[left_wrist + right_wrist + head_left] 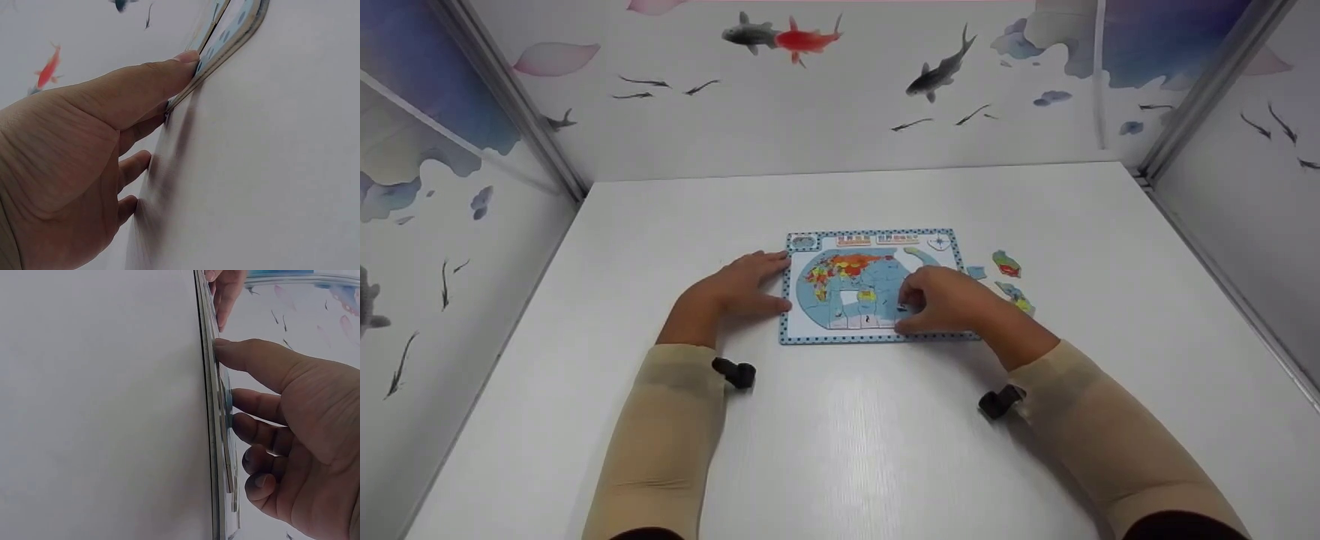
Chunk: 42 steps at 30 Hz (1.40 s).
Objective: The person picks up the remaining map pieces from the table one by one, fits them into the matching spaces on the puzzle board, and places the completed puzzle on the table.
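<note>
A world-map jigsaw puzzle board (812, 330) with a blue dotted border lies flat on the white table. My left hand (739, 285) spreads its fingers at the board's left edge. In the left wrist view the thumb (174, 70) touches the border, with the lower fingertips against the table. Over the right side of the map, my right hand (949, 300) has its fingers bent. Its fingertips are on a blue puzzle piece (228, 405), mostly hidden, while the thumb (230, 351) sits at the board surface. White gaps show in the lower middle and upper right of the map.
Right of the board lie loose puzzle pieces: a small blue one (976, 272), a green and red one (1006, 264) and a blue, green and yellow one (1017, 298). White panels (840, 135) painted with fish wall in the table (840, 442) at the back and sides.
</note>
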Each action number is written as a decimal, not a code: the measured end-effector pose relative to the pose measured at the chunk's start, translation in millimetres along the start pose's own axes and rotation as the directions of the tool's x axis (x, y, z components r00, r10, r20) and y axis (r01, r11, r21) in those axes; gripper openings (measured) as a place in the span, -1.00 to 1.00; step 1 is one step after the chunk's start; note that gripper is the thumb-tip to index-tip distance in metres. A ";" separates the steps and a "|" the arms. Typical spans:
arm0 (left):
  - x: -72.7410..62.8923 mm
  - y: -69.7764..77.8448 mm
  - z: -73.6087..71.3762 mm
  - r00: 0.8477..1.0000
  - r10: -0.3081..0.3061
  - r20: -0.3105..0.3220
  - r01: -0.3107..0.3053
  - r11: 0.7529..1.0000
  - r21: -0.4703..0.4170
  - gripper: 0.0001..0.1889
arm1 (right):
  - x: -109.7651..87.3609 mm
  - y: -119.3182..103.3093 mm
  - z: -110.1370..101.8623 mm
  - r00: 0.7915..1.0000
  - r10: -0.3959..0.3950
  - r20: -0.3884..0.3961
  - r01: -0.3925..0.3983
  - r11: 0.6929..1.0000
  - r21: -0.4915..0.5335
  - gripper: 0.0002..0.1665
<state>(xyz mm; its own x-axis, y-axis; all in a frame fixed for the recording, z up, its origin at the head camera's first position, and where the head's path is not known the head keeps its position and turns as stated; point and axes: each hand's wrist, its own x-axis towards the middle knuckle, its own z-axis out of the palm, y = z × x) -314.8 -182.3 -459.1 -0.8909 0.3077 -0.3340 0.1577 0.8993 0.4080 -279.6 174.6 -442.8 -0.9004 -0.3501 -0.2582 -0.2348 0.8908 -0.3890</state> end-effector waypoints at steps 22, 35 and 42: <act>2.2 -1.0 2.0 1.000 -0.006 -0.005 0.006 1.000 -0.004 -0.03 | -1.8 -0.1 -0.2 1.000 0.025 0.017 -0.026 0.999 0.037 -0.64; 0.2 -0.3 -0.4 1.000 -0.006 -0.004 0.006 1.000 -0.004 -0.03 | -5.5 10.4 -18.4 1.000 0.021 0.004 -0.021 0.996 0.092 -0.66; -1.2 0.3 0.4 1.000 0.012 -0.010 -0.012 1.000 -0.004 -0.04 | -18.4 37.6 -54.8 0.997 0.050 -0.063 -0.041 0.990 0.134 -0.54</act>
<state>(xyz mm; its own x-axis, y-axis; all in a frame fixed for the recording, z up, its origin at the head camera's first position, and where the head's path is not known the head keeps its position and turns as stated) -313.5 -182.3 -458.9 -0.8930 0.3156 -0.3207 0.1670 0.8943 0.4151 -292.0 230.3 -404.2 -0.9323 -0.2861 -0.2211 -0.1463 0.8577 -0.4928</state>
